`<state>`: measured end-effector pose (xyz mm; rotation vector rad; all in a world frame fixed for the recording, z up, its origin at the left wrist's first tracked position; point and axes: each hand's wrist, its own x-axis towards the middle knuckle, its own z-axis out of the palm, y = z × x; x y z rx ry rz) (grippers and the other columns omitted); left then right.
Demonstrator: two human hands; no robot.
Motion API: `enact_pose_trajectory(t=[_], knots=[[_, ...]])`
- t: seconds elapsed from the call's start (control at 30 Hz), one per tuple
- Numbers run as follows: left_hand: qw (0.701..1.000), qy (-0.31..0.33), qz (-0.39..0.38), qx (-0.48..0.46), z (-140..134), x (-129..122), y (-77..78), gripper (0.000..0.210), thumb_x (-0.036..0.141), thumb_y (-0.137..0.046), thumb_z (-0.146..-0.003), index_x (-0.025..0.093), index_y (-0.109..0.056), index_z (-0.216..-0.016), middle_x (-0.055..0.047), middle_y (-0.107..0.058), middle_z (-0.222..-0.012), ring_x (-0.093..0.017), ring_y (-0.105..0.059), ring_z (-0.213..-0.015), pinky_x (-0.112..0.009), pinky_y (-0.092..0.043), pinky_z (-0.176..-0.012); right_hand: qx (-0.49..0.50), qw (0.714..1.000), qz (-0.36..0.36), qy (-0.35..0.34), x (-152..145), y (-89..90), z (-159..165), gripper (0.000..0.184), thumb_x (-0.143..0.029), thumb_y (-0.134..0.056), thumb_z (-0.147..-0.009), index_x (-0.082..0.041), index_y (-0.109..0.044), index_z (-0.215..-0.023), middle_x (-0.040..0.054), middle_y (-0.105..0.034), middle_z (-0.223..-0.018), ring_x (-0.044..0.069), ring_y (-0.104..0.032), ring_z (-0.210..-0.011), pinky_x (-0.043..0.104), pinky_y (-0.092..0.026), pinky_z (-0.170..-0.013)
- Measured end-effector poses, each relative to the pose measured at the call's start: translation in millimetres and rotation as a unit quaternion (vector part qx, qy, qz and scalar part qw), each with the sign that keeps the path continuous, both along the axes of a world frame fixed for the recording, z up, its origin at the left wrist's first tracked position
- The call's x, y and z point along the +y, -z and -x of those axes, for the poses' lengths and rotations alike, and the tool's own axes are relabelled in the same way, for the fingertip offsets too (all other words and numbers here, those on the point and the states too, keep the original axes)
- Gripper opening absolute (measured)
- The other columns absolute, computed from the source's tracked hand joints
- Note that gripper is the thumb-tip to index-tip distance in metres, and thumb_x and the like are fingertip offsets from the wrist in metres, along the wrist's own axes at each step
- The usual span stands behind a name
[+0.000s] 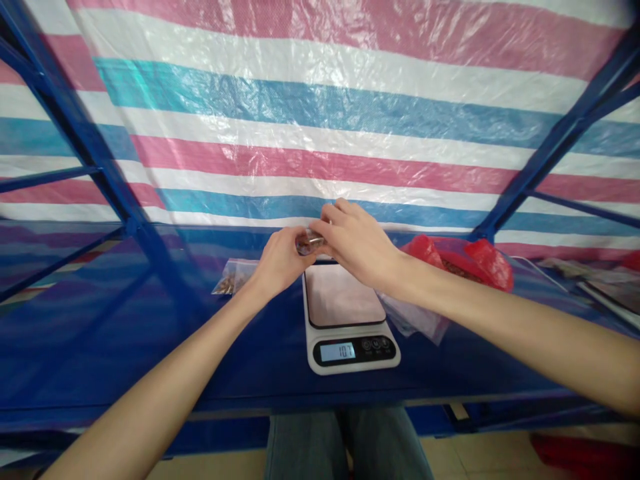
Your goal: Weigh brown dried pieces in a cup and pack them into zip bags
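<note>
Above the back edge of a kitchen scale [345,298], my left hand [283,260] is closed around a small clear container [309,241] with something brown in it. My right hand [353,240] reaches over from the right, its fingers bent and closed at the container's rim and side. The container's exact kind is partly hidden by my fingers. The scale's lit display [338,351] reads about 10.7, and nothing lies on its plate. Left of the scale, near my left wrist, lies a clear zip bag [233,277] with small brown pieces.
Flat clear plastic bags [417,319] lie right of the scale, partly under my right forearm. Behind that forearm sits an open red plastic bag [463,260] with brown contents. Blue metal posts [95,147] flank the blue shelf [240,373], and a striped plastic sheet [320,113] hangs behind.
</note>
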<state>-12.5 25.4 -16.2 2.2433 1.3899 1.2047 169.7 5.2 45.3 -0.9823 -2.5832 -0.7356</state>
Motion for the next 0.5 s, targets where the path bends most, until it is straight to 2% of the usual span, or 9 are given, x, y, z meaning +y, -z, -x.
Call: enact_pose_trajectory(t=[0.13,0.33,0.43,0.5], knots=[[0.996,0.040,0.023,-0.081,1.3,0.9,-0.6,0.011,0.025,-0.076,-0.080,0.017,-0.070,-0.084,-0.001,-0.073,-0.075,-0.019,-0.063,-0.071,-0.030,-0.043,-0.065,-0.052,0.998,-0.041,-0.020,0.8,-8.7,11.2,0.019,-0.001,-0.061,-0.096,-0.012,-0.075,-0.103,0.0175,-0.069,-0.109,0.031,-0.052,-0.102,0.041,-0.036,-0.080],[0.984,0.054,0.038,-0.167,2.4,1.7,-2.6,0.015,0.022,-0.082,-0.070,0.016,-0.071,-0.076,0.000,-0.074,-0.075,-0.018,-0.062,-0.071,-0.028,-0.044,-0.062,-0.075,0.987,-0.103,-0.102,4.6,-15.9,16.0,0.021,-0.006,-0.055,-0.102,-0.015,-0.074,-0.102,0.0158,-0.067,-0.107,0.031,-0.052,-0.103,0.041,-0.035,-0.080],[0.971,0.079,0.067,-0.216,1.9,0.9,-3.6,0.017,0.023,-0.085,-0.070,0.016,-0.071,-0.076,0.000,-0.074,-0.073,-0.016,-0.061,-0.065,-0.026,-0.044,-0.058,-0.051,0.989,-0.081,-0.111,4.2,-19.4,11.0,0.019,-0.011,-0.057,-0.103,-0.015,-0.074,-0.106,0.0166,-0.069,-0.114,0.031,-0.055,-0.105,0.041,-0.037,-0.082],[0.957,0.089,0.110,-0.254,1.6,-0.8,-3.0,0.021,0.025,-0.087,-0.070,0.016,-0.072,-0.081,0.000,-0.073,-0.072,-0.013,-0.058,-0.057,-0.026,-0.043,-0.054,0.024,0.994,-0.036,-0.098,5.2,-18.4,4.4,0.016,-0.019,-0.061,-0.103,-0.015,-0.074,-0.112,0.0166,-0.071,-0.117,0.032,-0.059,-0.106,0.042,-0.040,-0.084]])
